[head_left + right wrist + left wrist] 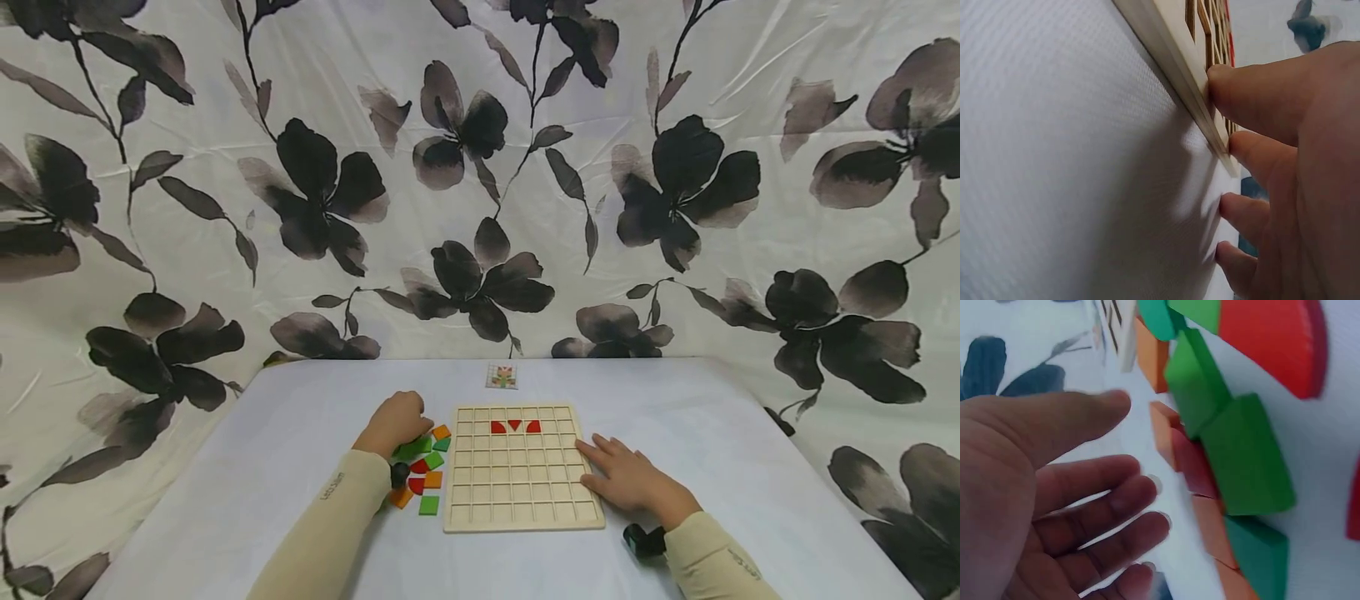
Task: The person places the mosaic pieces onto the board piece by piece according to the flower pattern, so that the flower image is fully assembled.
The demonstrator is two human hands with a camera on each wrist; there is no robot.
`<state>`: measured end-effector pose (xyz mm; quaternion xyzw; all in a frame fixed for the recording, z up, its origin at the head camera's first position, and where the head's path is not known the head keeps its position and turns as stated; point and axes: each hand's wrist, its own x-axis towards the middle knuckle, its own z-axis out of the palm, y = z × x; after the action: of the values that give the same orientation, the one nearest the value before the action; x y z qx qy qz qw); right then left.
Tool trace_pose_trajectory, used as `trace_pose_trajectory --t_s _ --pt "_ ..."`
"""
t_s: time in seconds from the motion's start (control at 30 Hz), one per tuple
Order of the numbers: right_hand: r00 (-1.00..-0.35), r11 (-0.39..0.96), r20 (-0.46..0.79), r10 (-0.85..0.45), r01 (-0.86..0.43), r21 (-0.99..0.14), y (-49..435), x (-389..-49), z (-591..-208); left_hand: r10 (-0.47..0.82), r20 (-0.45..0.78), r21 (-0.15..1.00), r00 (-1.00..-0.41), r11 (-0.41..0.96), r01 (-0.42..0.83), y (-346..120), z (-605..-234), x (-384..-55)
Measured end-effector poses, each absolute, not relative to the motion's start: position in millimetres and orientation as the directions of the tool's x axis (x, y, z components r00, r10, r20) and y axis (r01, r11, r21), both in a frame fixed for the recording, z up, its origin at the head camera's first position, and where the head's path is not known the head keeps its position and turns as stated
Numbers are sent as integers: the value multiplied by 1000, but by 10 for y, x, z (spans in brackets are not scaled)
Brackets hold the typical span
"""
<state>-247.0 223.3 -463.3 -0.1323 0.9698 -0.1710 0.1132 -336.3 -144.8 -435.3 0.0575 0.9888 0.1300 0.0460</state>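
Note:
A wooden grid board point(525, 475) lies on the table, with red pieces in its upper rows: two quarter-rounds point(498, 427) and a triangle point(514, 425) between them. My left hand point(401, 419) is over the far end of the loose coloured blocks left of the board. In the left wrist view its fingers are loosely bent, with nothing between thumb and fingers, beside green blocks point(1244, 456) and an orange block point(1151, 356). On the board's right edge rest the thumb and some fingertips of my right hand point(626, 475); its other fingertips touch the cloth in the right wrist view.
A small card with a coloured pattern point(502, 377) lies beyond the board. Red, orange and green blocks point(429, 505) are scattered along the board's left side. A white cloth point(300, 433) covers the table, and a floral curtain point(480, 183) hangs behind it.

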Motion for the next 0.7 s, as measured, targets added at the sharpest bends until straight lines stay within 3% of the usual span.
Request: trace_pose_trajectory --t_s 0.37,0.7 --pt "-947 909 -145 -285 -219 -356 2233 -2467 -4645 63 -100 300 -993 954 31 -1497 -4459 -3375" --pt "-945 892 -152 -291 -210 -399 2248 -2463 -4666 112 -38 479 -993 874 80 -1371 -4407 -3360"
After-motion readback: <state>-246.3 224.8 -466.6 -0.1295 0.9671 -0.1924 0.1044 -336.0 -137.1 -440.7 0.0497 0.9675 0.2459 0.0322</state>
